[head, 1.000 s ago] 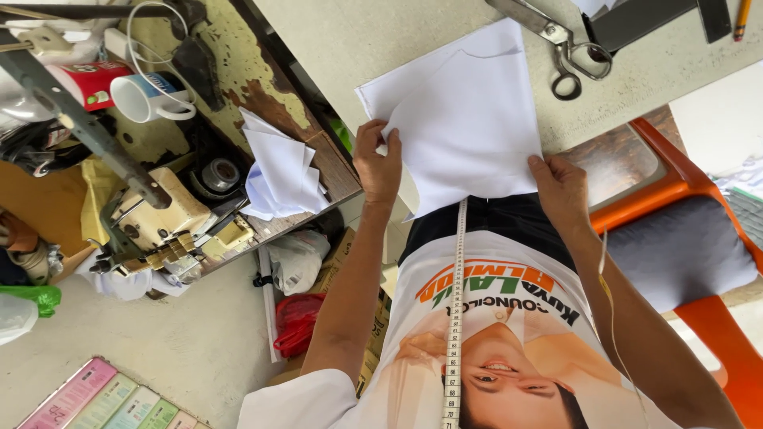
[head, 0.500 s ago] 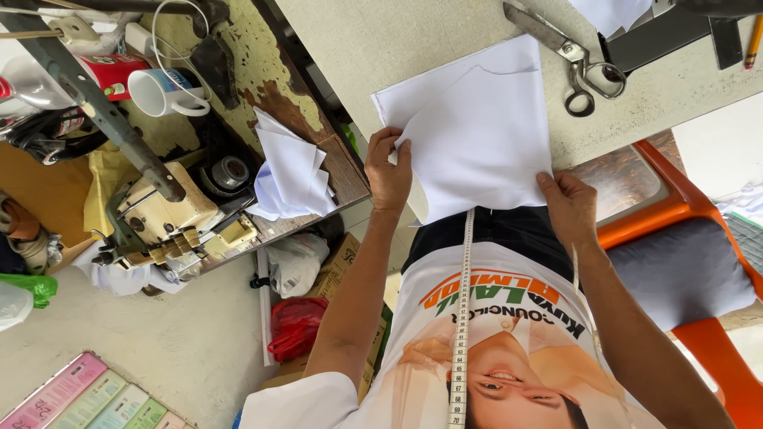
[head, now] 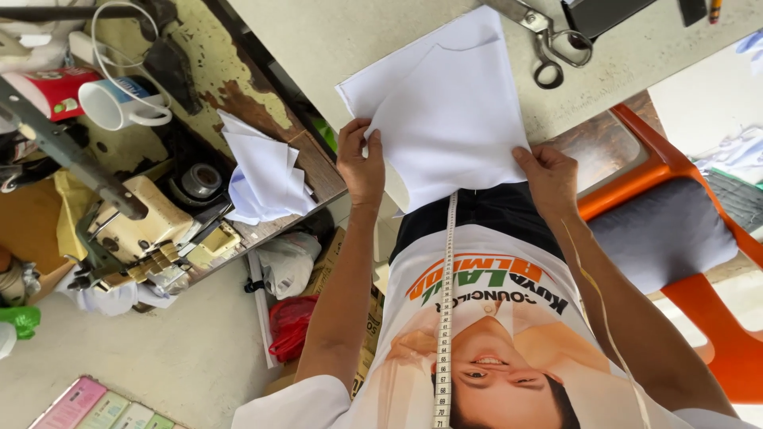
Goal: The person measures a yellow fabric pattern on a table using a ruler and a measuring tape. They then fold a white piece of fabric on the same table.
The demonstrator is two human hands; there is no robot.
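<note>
White cloth pieces (head: 445, 119) are lying stacked at the table's (head: 334, 40) near edge. Both the left hand (head: 362, 163) and the right hand (head: 550, 176) are pinching the lower corners. It looks light, limp and slippery; edge grips seem best.

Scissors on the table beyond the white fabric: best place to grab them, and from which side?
Take the scissors by the two ring handles, which point toward the person and lie bare on the table just past the white fabric. Come from the near side, probably with the right hand, the closer one. The blades run away, out of frame.
</note>
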